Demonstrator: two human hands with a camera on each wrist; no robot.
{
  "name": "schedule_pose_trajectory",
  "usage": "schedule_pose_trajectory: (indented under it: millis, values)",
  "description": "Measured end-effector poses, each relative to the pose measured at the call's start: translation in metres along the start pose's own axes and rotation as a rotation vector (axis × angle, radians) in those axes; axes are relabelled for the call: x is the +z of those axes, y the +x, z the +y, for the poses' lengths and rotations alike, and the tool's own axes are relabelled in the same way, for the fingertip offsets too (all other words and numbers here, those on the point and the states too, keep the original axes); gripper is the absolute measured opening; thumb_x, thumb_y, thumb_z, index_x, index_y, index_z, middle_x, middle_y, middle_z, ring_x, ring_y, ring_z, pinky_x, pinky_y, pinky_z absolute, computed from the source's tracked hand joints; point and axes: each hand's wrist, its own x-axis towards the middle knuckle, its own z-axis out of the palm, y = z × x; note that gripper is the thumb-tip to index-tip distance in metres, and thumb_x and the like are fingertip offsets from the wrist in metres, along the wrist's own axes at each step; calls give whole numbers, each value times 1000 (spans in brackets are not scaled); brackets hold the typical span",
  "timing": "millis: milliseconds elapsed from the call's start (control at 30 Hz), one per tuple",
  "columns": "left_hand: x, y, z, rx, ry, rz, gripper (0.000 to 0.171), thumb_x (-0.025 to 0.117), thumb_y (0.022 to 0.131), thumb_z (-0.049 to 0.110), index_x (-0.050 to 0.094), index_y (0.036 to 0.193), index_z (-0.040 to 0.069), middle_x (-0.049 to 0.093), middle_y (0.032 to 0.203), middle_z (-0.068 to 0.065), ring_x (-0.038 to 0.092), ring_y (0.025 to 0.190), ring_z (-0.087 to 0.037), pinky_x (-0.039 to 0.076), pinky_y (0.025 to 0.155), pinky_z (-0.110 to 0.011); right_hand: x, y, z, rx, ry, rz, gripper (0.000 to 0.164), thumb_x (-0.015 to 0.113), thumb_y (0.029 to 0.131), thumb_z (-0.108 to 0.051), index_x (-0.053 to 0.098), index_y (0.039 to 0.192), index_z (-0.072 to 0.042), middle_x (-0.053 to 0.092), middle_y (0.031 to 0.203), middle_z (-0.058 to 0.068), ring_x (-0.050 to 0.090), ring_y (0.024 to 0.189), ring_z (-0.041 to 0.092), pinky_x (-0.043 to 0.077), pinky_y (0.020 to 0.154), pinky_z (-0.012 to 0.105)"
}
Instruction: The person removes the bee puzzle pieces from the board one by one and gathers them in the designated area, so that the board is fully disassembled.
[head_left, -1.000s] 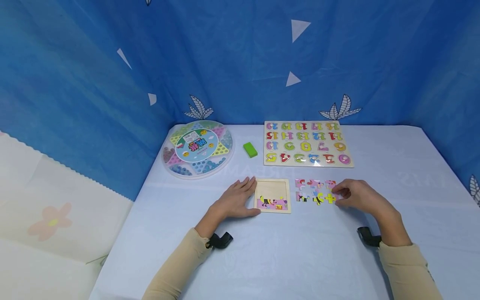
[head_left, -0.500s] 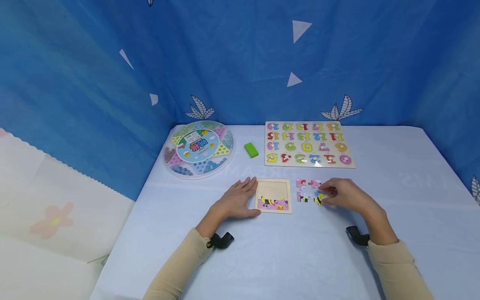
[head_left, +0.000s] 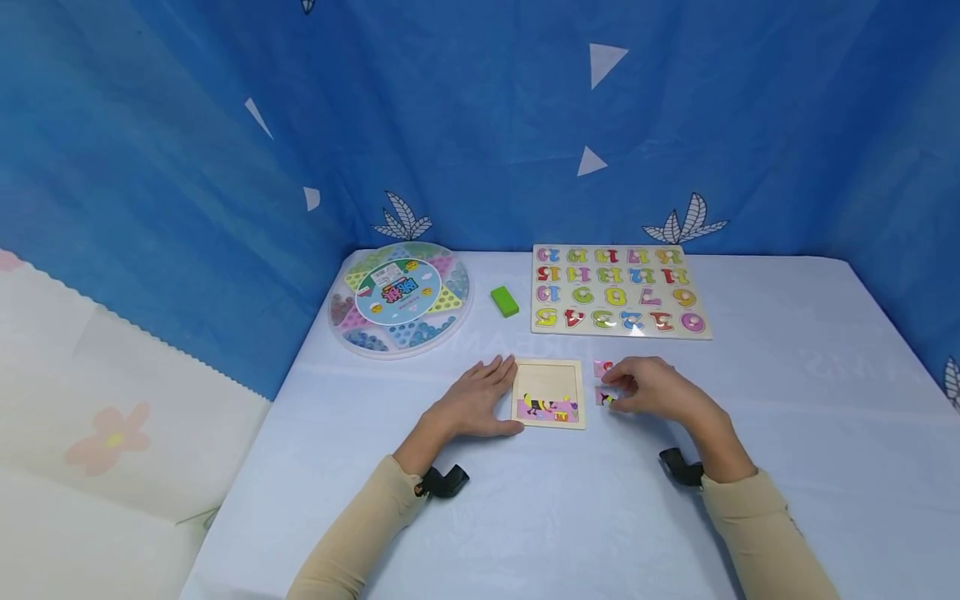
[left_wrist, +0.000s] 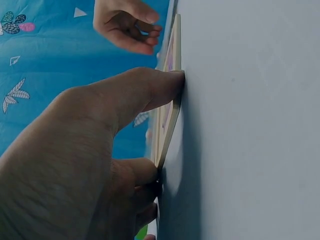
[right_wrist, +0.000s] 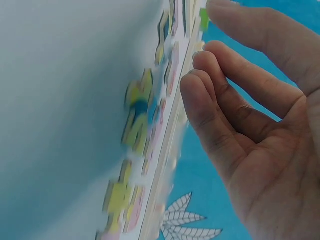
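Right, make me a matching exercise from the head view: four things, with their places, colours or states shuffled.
1. wooden frame
2. small block
3. number board
4. round game

A. reaches farthest right of the four
B. partly filled with puzzle pieces along its near side
C. farthest left of the four
D. plain green

Pairs: 1-B, 2-D, 3-A, 4-C

On the pale rectangular wooden puzzle board (head_left: 621, 292) you can read coloured numerals from 0 to 20, upside down to you. Faint capitals on the pale blue tablecloth (head_left: 562, 517) seem to spell "DREAM"; you can't make out the lettering on the round plastic game box (head_left: 401, 300).
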Motion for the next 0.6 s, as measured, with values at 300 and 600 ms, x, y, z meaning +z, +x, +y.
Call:
schedule_pose_trajectory:
  millis: [300, 600]
  values:
    - [3, 1, -2, 6, 5, -4, 99, 55, 86, 65, 13, 157, 10, 8, 165, 1, 7, 154, -17, 11, 126, -39, 12, 10, -21, -34, 24, -29, 35, 84, 73, -11, 72, 106, -3, 66, 89, 3, 54, 79, 17, 51, 71, 26]
    - [2, 2, -1, -11, 5, -13, 99, 54, 86, 67, 13, 157, 12, 8, 165, 2, 6, 154, -17, 10, 126, -38, 25, 24, -42, -103, 17, -81, 29, 83, 76, -13, 73, 102, -6, 66, 88, -1, 54, 78, 14, 49, 71, 26]
